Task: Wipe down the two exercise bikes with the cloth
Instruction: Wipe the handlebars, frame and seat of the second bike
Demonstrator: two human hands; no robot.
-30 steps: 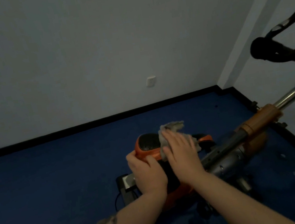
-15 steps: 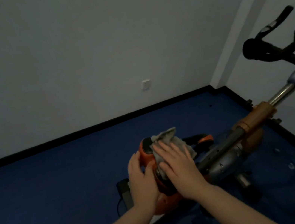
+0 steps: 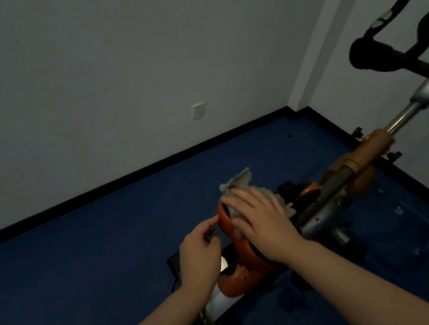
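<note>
Mid-wipe at lower centre: right hand (image 3: 261, 221) flat, pressing grey cloth (image 3: 240, 183) onto orange bike housing (image 3: 233, 245). Left hand (image 3: 199, 251) loosely curled beside it, holding nothing. Handlebars (image 3: 389, 57) upper right likely still unwiped; second bike unseen.

Right hand (image 3: 261, 221): palm down, fingers spread and straight, pressing flat.
Left hand (image 3: 199, 253): fingers loosely curled, fingertips forward, holding nothing.
Forearms: both bare, reaching forward.

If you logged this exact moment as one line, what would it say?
step: wiping bike | right hand: presses cloth on orange bike housing | left hand: beside housing, fingers loosely curled, holding nothing
</note>
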